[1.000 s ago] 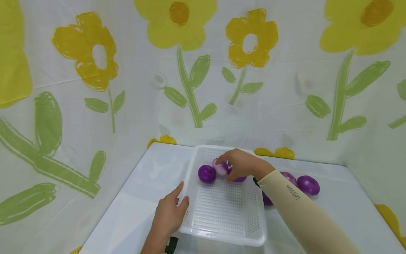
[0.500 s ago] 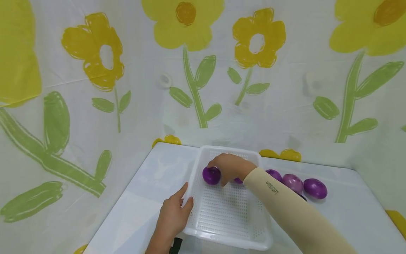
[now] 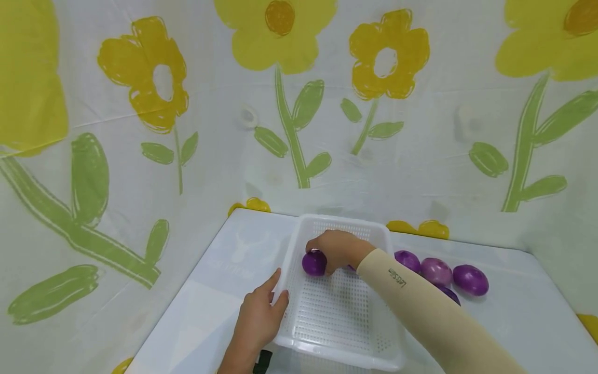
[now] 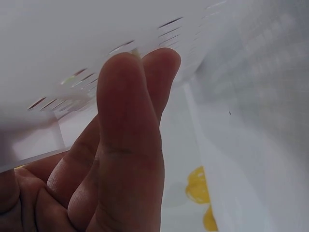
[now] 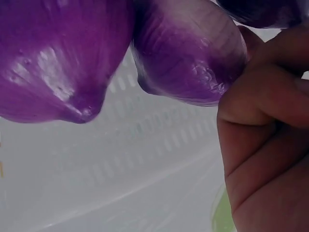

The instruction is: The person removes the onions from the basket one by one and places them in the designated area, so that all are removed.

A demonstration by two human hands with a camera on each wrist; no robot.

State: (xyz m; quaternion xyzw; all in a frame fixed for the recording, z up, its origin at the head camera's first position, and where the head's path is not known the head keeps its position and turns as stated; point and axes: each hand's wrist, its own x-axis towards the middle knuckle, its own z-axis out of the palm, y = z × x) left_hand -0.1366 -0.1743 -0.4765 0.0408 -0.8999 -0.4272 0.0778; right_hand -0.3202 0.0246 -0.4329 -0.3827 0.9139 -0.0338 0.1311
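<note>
A white perforated plastic basket stands on the table. My left hand holds its left side, thumb at the rim; close up in the left wrist view, the thumb and fingers are against the slotted wall. Inside the basket, my right hand grips a dark purple onion between curled fingers and thumb. A pale-and-purple onion sits beside that hand in the right wrist view, hidden under it from above. Another purple onion is nearer that camera, mostly covered in the head view.
Several more onions lie right of the basket, among them a pale one and a purple one; the right sleeve partly covers others. The white table meets a flower-printed cloth at its back edge.
My right hand has shifted from the pale onion to the dark onion at the left, covering the pale one. The left hand stays at the basket's rim. The head view has turned slightly.
</note>
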